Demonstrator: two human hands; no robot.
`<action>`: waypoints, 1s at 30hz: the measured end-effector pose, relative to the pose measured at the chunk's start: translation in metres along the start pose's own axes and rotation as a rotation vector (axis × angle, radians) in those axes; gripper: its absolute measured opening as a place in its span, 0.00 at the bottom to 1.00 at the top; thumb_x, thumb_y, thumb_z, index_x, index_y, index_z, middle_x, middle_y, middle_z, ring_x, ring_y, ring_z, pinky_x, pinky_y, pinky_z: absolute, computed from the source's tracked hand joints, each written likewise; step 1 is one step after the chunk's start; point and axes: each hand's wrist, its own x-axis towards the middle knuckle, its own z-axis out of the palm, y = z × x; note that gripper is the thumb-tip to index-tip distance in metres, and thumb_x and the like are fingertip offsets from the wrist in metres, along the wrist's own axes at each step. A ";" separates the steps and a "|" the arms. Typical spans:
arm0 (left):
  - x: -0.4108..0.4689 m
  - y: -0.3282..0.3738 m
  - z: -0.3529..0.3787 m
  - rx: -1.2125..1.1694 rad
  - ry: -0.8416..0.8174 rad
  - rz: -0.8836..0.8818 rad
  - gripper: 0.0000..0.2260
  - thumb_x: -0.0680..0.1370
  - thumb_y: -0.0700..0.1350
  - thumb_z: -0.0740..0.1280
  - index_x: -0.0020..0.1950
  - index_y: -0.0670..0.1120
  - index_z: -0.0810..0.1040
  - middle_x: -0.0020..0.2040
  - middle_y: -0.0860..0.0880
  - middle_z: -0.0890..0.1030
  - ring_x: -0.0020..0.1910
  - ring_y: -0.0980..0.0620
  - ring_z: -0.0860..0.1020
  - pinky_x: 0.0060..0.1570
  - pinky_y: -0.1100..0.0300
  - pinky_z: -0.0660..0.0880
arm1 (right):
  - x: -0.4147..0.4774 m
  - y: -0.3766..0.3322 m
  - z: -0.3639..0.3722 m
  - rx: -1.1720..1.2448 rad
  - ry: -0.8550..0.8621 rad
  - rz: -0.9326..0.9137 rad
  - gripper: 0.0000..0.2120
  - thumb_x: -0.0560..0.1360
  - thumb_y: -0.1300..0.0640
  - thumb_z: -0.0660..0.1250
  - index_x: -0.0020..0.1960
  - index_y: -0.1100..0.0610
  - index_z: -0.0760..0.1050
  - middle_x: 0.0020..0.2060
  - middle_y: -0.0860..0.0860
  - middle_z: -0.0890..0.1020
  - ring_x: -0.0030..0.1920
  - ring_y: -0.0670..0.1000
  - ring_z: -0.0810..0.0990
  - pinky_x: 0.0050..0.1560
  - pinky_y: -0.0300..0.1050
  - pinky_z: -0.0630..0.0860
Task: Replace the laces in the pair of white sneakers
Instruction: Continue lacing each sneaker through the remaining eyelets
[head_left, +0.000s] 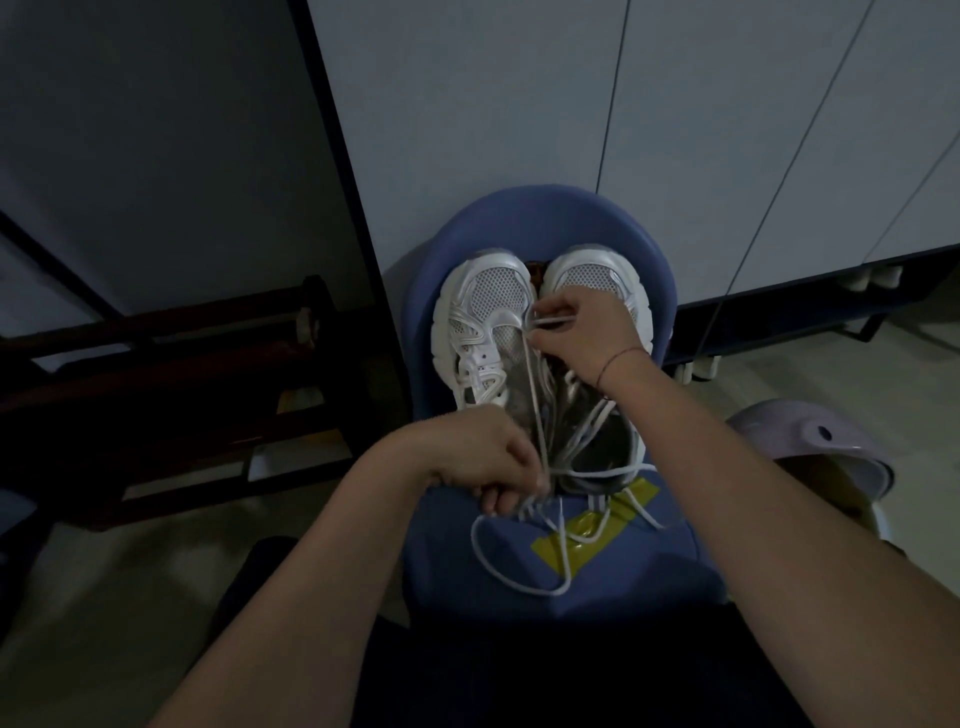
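Note:
Two white sneakers stand side by side on a blue chair (447, 571), toes pointing away from me. The left sneaker (483, 322) is fully visible; the right sneaker (592, 275) is partly covered by my right hand (582, 332). That hand pinches a white lace (532, 395) near the toe end of the eyelets. My left hand (483, 457) grips the same lace near the heels, pulling it taut. Loose lace ends (519, 571) loop across the seat in front.
Yellow tape (582, 540) is stuck on the seat. White cabinet doors (519, 130) rise behind the chair. A dark wooden rack (182, 384) stands at the left, and a pale lilac lidded bin (810, 447) at the right.

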 end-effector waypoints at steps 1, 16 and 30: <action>-0.004 -0.001 0.002 0.031 -0.098 -0.005 0.07 0.79 0.40 0.67 0.43 0.43 0.82 0.27 0.51 0.79 0.23 0.59 0.74 0.28 0.68 0.68 | 0.000 0.000 0.000 -0.002 0.003 -0.003 0.11 0.70 0.62 0.72 0.52 0.59 0.79 0.41 0.49 0.81 0.41 0.43 0.77 0.37 0.22 0.68; 0.002 0.002 -0.008 -0.396 0.663 0.080 0.12 0.82 0.47 0.63 0.47 0.41 0.80 0.30 0.48 0.80 0.24 0.54 0.77 0.27 0.63 0.72 | -0.003 -0.006 -0.008 -0.051 -0.088 0.026 0.10 0.69 0.59 0.74 0.50 0.57 0.81 0.45 0.52 0.82 0.48 0.49 0.80 0.54 0.43 0.75; 0.013 0.044 0.019 -0.881 0.256 0.493 0.20 0.79 0.56 0.62 0.65 0.45 0.75 0.54 0.43 0.82 0.57 0.45 0.80 0.61 0.54 0.75 | -0.041 -0.049 -0.098 0.591 -0.516 0.331 0.11 0.80 0.59 0.58 0.44 0.64 0.75 0.25 0.50 0.79 0.17 0.41 0.61 0.18 0.31 0.57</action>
